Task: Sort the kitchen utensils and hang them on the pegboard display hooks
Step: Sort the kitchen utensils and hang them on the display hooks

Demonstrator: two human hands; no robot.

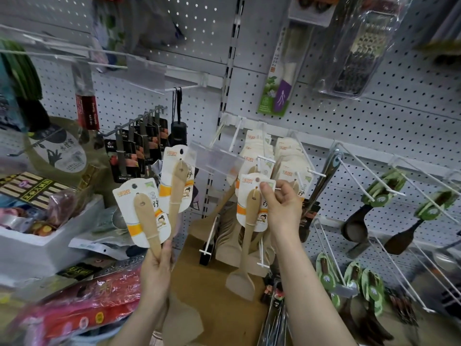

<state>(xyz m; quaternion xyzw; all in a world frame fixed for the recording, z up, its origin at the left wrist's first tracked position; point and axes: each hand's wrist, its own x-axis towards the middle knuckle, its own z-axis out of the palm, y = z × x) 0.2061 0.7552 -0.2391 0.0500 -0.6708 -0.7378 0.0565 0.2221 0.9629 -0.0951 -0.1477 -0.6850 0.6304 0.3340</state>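
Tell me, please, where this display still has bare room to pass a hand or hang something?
Bare pegboard lies between the purple knife pack and the green-carded ladles, and also above the black knife packs, left of the slotted upright. The spatula hooks by the right hand are crowded.

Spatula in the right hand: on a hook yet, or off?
Off. The right hand pinches the spatula card by its top corner, in front of the hung stock, and its hang hole is visibly empty.
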